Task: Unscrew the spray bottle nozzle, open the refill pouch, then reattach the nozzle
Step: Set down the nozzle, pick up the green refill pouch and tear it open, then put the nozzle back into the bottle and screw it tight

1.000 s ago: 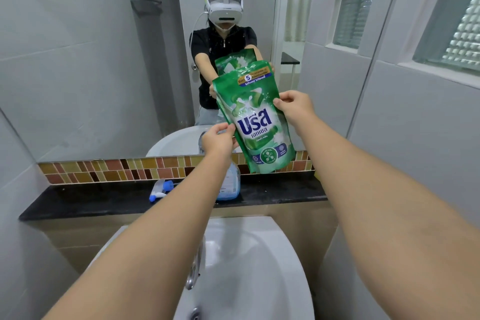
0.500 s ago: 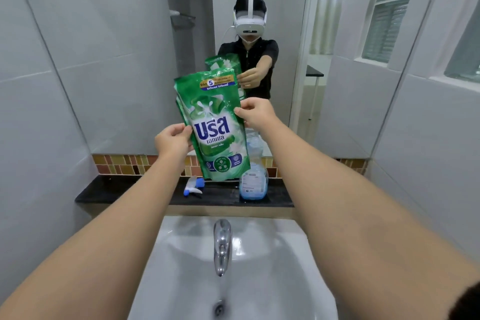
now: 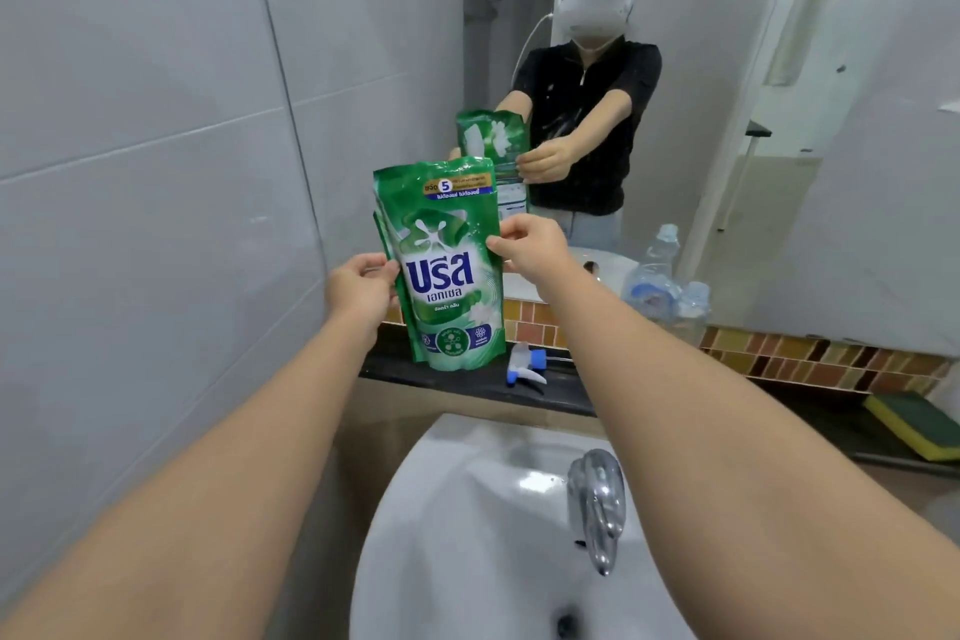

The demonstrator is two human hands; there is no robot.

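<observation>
A green refill pouch with white lettering stands upright, its bottom at the left part of the black ledge. My left hand pinches its left edge and my right hand pinches its right edge, both at mid-height. The top seal looks closed. A white and blue spray nozzle lies on its side on the ledge, just right of the pouch. The clear spray bottle, without its nozzle, stands further right, mostly hidden behind my right forearm.
A white sink with a chrome faucet sits below the ledge. A yellow and green sponge lies at the ledge's right end. A mirror above the tile strip reflects a person and the pouch. A grey tiled wall closes the left side.
Both hands carried the pouch left and down, from above the bottle to the left of the nozzle, down to the ledge. My view swung right, bringing the sponge into sight.
</observation>
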